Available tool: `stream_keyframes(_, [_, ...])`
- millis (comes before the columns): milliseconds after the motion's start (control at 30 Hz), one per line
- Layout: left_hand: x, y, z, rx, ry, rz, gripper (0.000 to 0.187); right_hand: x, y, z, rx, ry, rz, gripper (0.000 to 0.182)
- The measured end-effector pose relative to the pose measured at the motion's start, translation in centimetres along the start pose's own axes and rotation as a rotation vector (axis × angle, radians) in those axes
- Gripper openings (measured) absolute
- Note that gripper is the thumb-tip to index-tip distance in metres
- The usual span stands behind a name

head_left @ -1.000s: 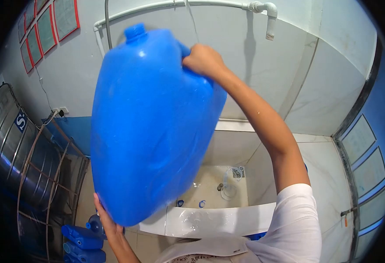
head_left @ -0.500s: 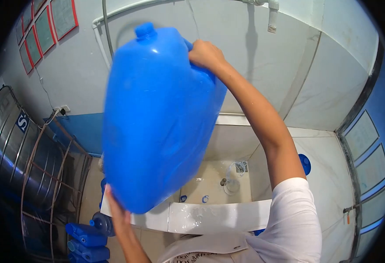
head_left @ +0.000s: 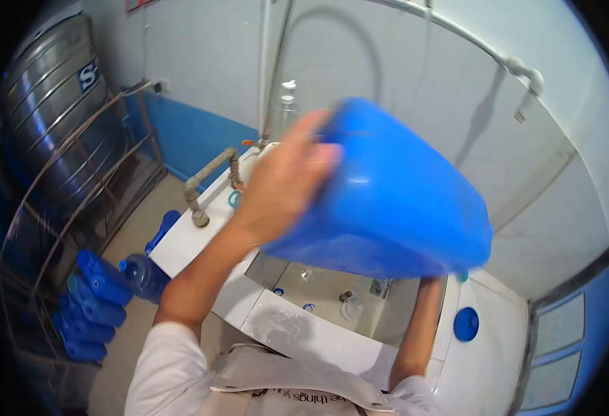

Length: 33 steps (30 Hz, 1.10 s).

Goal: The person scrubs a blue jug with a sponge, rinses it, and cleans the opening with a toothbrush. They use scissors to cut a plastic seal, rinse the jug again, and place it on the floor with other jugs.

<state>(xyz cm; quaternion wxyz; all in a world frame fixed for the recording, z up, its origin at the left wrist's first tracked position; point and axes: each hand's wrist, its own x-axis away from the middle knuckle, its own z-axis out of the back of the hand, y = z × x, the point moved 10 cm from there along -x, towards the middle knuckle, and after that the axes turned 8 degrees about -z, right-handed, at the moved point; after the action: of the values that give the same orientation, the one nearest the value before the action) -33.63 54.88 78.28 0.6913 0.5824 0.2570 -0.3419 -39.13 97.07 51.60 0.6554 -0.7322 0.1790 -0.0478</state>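
A large blue jug (head_left: 394, 201) is held tilted nearly on its side above the sink basin (head_left: 325, 295), its mouth end not clearly visible. My left hand (head_left: 287, 177) grips the jug's upper left end, its fingers somewhat blurred. My right forearm (head_left: 419, 326) reaches up under the jug's right end, and my right hand is hidden behind it. Small blue caps (head_left: 309, 307) and a clear round item (head_left: 351, 308) lie on the basin floor.
White counter edge (head_left: 297, 326) runs before me, wet in places. A tap pipe (head_left: 211, 170) rises left of the basin. Blue jugs (head_left: 96, 305) and a clear blue bottle (head_left: 142, 274) stand on the left floor, near a steel tank (head_left: 58, 118). A blue round object (head_left: 466, 324) lies right.
The jug has swung from upright to nearly sideways and moved right and down. My left hand has risen to its upper left end; my right hand has dropped out of sight below it. The view has shifted.
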Motion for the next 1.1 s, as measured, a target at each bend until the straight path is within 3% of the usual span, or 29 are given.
stream_keyframes(33, [-1.4, 1.3, -2.9, -0.147, -0.092, -0.152, 0.060, 1.9, 1.7, 0.1, 0.008, 0.014, 0.016, 0.047])
stream_keyframes(100, [-2.4, 2.2, -8.7, 0.089, -0.418, -0.052, 0.058, 5.0, 5.0, -0.7, 0.061, 0.023, 0.045, 0.049])
stream_keyframes(133, [-2.7, 1.5, -9.0, 0.079, -0.399, -0.048, 0.058, 6.2, 6.5, -1.4, 0.096, 0.023, 0.065, 0.050])
stream_keyframes(200, [-3.1, -2.6, -9.5, 0.309, -0.294, 0.003, 0.053, 7.5, 8.3, -3.0, 0.184, 0.008, 0.118, 0.053])
stream_keyframes(300, [1.0, -18.0, -0.6, 0.122, 0.165, 0.265, 0.037, 8.3, 9.6, -4.1, 0.300, 0.007, 0.176, 0.055])
stream_keyframes(333, [5.3, -23.5, 2.0, 0.122, 0.353, 0.580, 0.034, 8.3, 10.2, -4.9, 0.886, 0.044, 0.155, 0.054])
stream_keyframes(367, [9.5, -30.0, 5.0, 0.059, 0.521, 0.604, 0.033, 8.3, 11.2, -5.0, 1.473, 0.078, 0.117, 0.053])
stream_keyframes(400, [12.4, -33.4, 7.3, -0.153, 0.557, 0.720, 0.037, 8.2, 11.5, -4.7, 1.476, 0.085, 0.111, 0.053])
stream_keyframes(467, [17.1, -41.2, 9.5, -0.137, 0.630, 0.786, 0.035, 7.5, 13.7, -3.6, 1.367, 0.089, 0.068, 0.052])
stream_keyframes(500, [17.3, -37.7, 7.9, 0.051, 0.674, 0.946, 0.030, 7.4, 15.0, -2.6, 1.315, 0.094, 0.042, 0.052])
stream_keyframes(600, [18.0, -41.3, 7.4, 0.402, 0.743, 0.951, 0.023, 8.3, 16.6, -0.1, 1.219, 0.122, -0.031, 0.052])
stream_keyframes(633, [17.5, -41.4, 7.2, 0.490, 0.775, 0.918, 0.021, 7.9, 16.4, -0.5, 1.327, 0.129, -0.035, 0.052])
stream_keyframes(667, [18.2, -41.9, 7.4, 0.508, 0.832, 1.025, 0.015, 7.8, 16.2, -0.9, 1.434, 0.135, -0.041, 0.052])
stream_keyframes(700, [17.5, -41.9, 7.7, 0.481, 0.722, 0.992, 0.010, 7.8, 16.5, -1.0, 1.438, 0.150, -0.061, 0.052])
stream_keyframes(767, [15.0, -40.4, 9.0, 0.497, 0.776, 0.851, 0.005, 7.9, 15.2, -1.7, 1.272, 0.223, 0.138, 0.050])
stream_keyframes(800, [13.8, -39.8, 10.0, 0.418, 0.696, 0.808, 0.006, 8.1, 15.0, -1.8, 1.242, 0.246, 0.167, 0.050])
stream_keyframes(933, [12.7, -39.8, 12.4, 0.352, 0.730, 0.801, 0.012, 8.6, 14.8, -1.8, 1.206, 0.294, 0.172, 0.050])
stream_keyframes(1000, [12.8, -39.1, 13.3, 0.061, 0.681, 0.809, 0.022, 8.7, 14.7, -1.7, 1.198, 0.306, 0.172, 0.050])
stream_keyframes(1100, [12.8, -39.0, 13.2, -0.058, 0.679, 0.819, 0.026, 8.7, 14.6, -1.6, 1.191, 0.319, 0.171, 0.050])
